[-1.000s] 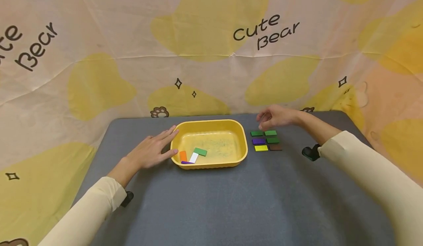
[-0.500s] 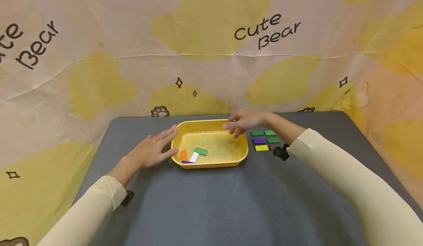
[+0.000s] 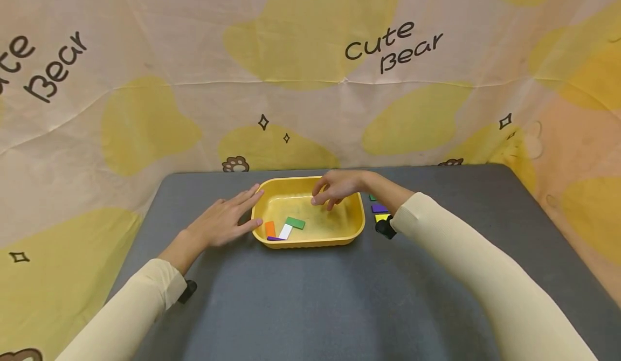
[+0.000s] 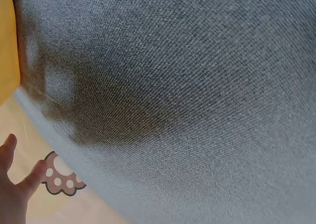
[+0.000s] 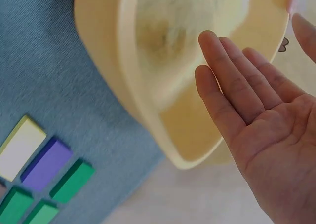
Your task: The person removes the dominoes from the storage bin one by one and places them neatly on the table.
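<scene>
- Right grip (image 3: 339, 186): fingers extended, thumb well apart, nothing held; hovers over yellow tray (image 3: 310, 244).
- Left grip (image 3: 219, 222): fingers spread at tray's left rim, holding nothing; firm contact unclear.
- In tray, near-left corner: orange block (image 3: 270, 229), white block (image 3: 285, 232), green block (image 3: 295, 223), purple strip (image 3: 275, 238).
- Risk: right wrist dipping onto the rim could tip or slide the tray, left hand looks too light to brace it.
- Risk: low forearm could scatter the yellow block (image 5: 22, 147), purple block (image 5: 47, 164) and three green blocks (image 5: 72, 180) outside.
- Desk (image 3: 301, 296): grey, woven-looking; "Cute Bear" cloth (image 3: 310, 37) behind.
</scene>
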The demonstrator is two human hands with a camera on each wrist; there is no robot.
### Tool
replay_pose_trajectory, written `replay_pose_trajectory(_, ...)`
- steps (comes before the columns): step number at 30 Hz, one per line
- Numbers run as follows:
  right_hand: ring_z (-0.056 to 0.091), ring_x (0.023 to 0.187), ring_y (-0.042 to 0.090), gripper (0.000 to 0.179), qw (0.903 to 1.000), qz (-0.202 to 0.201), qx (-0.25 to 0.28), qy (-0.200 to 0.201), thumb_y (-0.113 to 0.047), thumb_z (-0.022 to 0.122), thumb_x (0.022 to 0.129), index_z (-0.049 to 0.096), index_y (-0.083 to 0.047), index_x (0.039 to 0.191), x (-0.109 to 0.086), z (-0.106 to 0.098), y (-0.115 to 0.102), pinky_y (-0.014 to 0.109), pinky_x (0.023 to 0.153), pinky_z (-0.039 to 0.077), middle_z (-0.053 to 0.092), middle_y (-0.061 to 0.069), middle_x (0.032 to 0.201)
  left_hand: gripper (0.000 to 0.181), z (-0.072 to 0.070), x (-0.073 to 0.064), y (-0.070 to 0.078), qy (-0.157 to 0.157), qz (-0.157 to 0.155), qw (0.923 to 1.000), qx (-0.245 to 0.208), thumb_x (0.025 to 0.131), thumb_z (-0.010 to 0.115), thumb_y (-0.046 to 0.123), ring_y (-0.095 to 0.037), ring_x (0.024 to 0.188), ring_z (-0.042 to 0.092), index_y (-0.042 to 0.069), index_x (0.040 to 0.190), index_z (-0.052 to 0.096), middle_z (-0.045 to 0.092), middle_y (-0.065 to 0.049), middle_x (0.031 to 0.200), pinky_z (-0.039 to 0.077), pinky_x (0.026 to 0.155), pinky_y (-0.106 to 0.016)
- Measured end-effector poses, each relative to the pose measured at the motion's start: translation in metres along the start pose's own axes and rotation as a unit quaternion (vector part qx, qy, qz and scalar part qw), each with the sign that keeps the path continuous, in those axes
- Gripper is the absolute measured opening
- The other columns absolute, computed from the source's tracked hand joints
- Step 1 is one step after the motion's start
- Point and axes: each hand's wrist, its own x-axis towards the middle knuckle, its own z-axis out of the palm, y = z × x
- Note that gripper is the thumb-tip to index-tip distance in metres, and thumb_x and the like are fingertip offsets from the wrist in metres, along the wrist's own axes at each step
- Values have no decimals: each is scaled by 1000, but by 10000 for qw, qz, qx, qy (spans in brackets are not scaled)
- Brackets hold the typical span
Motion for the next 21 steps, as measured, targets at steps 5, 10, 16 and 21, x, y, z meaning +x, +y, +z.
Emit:
replay_pose_trajectory(5,68,108,31,58,10000,29,29,28,-32,66,96,50,1,141,12,6,-6,43,100,48,64,14,129,78,1,0,-1,17,11,10000,18,99,46,58,-31,144,35,15,160,23,19,-6,165,36,102,-62)
replay_pose_trajectory(10,70,103,27,58,9997,-85,-217,8,-26,73,92,52,3,138,25,13,-11,43,98,49,73,9,110,78,1,0,-1,8,-6,10000,26,99,45,60,-31,145,34,16,160,22,18,-6,165,36,102,-61)
replay_pose_trajectory(16,67,98,14,56,9975,-244,-662,-45,-18,77,88,55,4,135,38,20,-21,30,90,50,74,9,105,77,1,0,-1,-6,-58,10000,13,99,47,58,-30,145,34,17,160,22,17,-4,166,36,102,-61)
replay_pose_trajectory(21,66,103,15,55,9963,-244,-819,-101,-14,79,86,56,5,132,49,24,-27,24,89,48,73,10,110,77,1,0,-1,0,-59,10000,-27,99,48,57,-30,145,34,18,160,22,18,-4,166,35,103,-62)
